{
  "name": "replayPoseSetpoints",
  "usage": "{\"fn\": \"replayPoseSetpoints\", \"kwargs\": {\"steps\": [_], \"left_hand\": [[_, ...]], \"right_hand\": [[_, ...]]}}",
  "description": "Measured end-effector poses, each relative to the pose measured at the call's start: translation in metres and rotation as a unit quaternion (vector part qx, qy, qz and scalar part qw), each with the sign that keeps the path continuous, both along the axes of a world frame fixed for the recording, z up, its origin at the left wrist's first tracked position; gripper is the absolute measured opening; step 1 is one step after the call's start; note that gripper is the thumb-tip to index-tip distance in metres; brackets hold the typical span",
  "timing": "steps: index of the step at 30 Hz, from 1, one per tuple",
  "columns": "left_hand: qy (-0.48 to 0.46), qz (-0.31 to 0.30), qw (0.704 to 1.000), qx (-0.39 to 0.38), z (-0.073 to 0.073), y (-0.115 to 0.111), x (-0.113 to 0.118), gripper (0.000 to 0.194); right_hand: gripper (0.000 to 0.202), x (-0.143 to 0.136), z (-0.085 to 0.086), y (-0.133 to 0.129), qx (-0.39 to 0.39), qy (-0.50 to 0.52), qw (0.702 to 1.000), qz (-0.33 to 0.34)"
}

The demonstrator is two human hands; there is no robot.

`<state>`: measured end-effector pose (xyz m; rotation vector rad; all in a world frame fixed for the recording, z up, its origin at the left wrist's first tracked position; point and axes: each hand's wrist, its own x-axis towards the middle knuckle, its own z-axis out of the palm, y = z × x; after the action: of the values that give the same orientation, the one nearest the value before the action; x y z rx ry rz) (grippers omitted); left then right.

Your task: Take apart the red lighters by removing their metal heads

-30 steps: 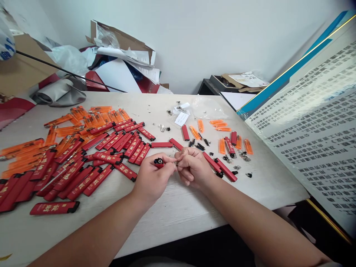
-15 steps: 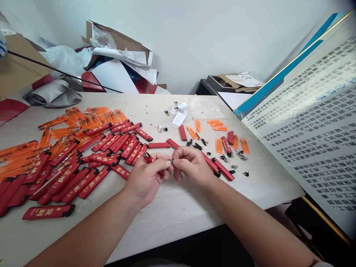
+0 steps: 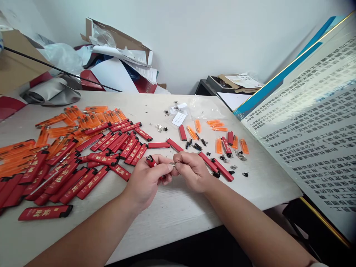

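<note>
Head cam: L hand, fingers curled round red lighter, pinches tiny metal pc w/ R hand.

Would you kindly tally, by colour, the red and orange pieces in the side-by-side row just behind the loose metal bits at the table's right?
Orange pieces: 3
Red pieces: 2
Total: 5

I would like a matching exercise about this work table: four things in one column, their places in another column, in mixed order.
Things
1. Red lighter with black and metal top
2. Pile of clear orange plastic lighters
3. Small white paper label
4. Large white board with dark printed text

Places
A. Beside the transparent plastic bag
B. In the left hand
C. Slanting at the far right
D. Left side of the table

Pairs: 1-B, 2-D, 3-A, 4-C
</note>
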<state>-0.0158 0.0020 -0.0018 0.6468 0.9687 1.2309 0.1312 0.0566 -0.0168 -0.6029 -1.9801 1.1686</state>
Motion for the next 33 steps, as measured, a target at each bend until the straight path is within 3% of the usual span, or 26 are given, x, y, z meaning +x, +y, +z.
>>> {"fn": "replayPoseSetpoints", "kwargs": {"steps": [10, 17, 24, 27, 33], "left_hand": [[0.118, 0.018, 0.988, 0.099, -0.011, 0.0, -0.003, 0.007], [0.266, 0.028, 0.95, 0.162, -0.002, -0.004, -0.005, 0.016], [0.323, 0.046, 0.919, 0.221, -0.002, -0.005, -0.005, 0.013], [0.303, 0.041, 0.931, 0.198, -0.004, -0.003, -0.006, 0.011], [0.11, 0.029, 0.99, 0.088, -0.009, 0.0, -0.002, 0.006]], "right_hand": [[0.021, -0.001, 0.003, -0.003, -0.008, 0.022, 0.999, -0.023], [0.02, -0.003, 0.002, -0.006, -0.068, 0.043, 0.996, -0.035], [0.018, -0.004, 0.0, -0.006, -0.129, 0.062, 0.989, -0.026], [0.018, -0.005, 0.0, -0.005, -0.123, 0.054, 0.991, -0.03], [0.021, -0.005, 0.005, -0.004, 0.027, 0.035, 0.997, -0.057]]}}
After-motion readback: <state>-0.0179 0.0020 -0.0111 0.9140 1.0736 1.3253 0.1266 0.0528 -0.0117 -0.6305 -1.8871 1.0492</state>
